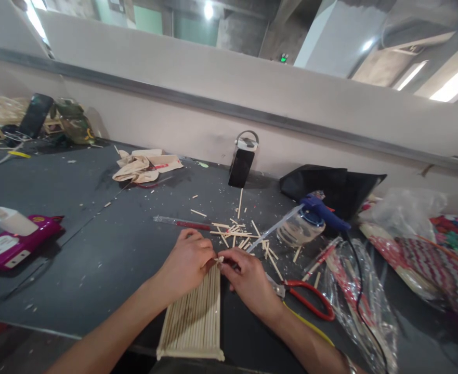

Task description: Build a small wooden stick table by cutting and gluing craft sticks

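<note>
A flat panel of thin wooden sticks [195, 324] lies lengthwise toward me at the table's front edge, with a crosswise stick along its near end. My left hand [190, 259] is closed at the panel's far end, fingertips gripping its edge; the exact hold is partly hidden. Pinched at the far right corner by my right hand [248, 278] is a small pale piece [220, 259], perhaps a bit of stick. Just beyond both hands, short cut sticks [234, 234] are scattered. Red-and-yellow-handled pliers [310, 296] lie beside my right wrist.
A blue glue gun [326, 210] rests on a clear jar [301, 231], its cord trailing toward me. Plastic-wrapped sticks [353, 291] lie at right. A phone [241, 167] leans upright near the wall. At left sits a purple device [22, 241]; crumpled paper [143, 166] lies behind.
</note>
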{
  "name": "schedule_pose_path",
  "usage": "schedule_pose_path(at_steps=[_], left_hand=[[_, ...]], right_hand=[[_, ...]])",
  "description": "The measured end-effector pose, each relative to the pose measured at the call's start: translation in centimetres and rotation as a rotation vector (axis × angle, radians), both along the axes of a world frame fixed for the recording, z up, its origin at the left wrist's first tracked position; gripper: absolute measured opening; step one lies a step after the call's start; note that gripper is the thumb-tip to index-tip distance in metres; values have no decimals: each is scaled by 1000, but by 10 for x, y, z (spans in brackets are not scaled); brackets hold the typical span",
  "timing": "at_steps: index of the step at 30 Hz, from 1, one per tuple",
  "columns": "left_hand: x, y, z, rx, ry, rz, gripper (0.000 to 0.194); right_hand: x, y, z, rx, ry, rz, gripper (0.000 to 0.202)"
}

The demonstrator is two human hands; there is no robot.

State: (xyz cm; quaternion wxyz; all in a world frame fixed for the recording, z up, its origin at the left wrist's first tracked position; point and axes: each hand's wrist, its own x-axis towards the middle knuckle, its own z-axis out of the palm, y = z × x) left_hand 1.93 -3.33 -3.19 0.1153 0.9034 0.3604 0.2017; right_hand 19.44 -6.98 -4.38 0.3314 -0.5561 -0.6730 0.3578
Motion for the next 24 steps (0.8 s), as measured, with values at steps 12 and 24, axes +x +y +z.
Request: schedule_pose_path(at_steps=[12,24], left_hand=[[1,0,1,-1,-7,7,18],[1,0,0,13,-9,15,19]], right_hand=[[-1,1,-1,-2,-12,-14,17],[-1,0,-2,-5,-7,-15,19]])
